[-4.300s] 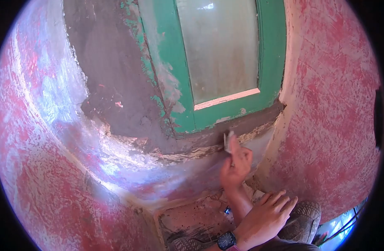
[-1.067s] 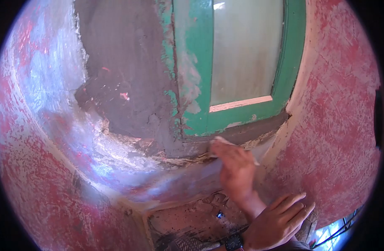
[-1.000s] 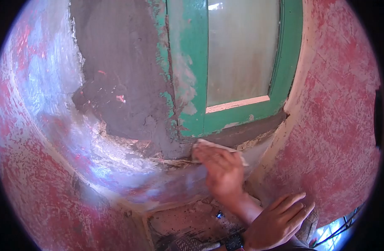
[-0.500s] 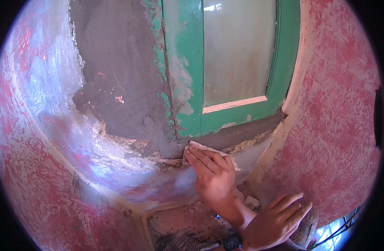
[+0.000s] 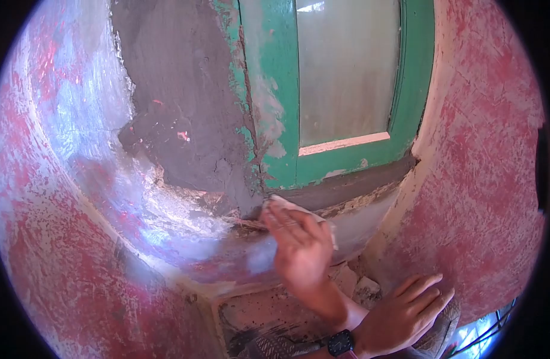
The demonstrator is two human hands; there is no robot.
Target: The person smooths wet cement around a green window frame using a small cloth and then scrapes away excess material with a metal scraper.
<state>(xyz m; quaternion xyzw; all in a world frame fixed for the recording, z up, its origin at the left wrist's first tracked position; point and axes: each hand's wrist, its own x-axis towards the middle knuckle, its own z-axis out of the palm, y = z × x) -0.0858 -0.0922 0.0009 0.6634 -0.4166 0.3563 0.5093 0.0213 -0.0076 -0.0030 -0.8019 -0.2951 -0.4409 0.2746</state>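
The sandpaper (image 5: pixel 285 204) is now held further left, mid-frame under the window frame (image 5: pixel 341 166), pressed flat by the right hand's (image 5: pixel 302 251) close-set fingers; rubbing is carried leftward.

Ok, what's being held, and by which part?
The right hand presses a pale thin sheet flat against the scraped plaster wall under its fingers; only its edges show. The left hand holds nothing.

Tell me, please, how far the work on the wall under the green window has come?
Looks done: the wall below-left of the window frame shows a pale rubbed band. In hand: the right hand presses a pale sheet, likely sandpaper, on the ragged ledge under the frame. Left: the flaky edge right of that hand and the rough grey patch. The left hand rests open, low down.
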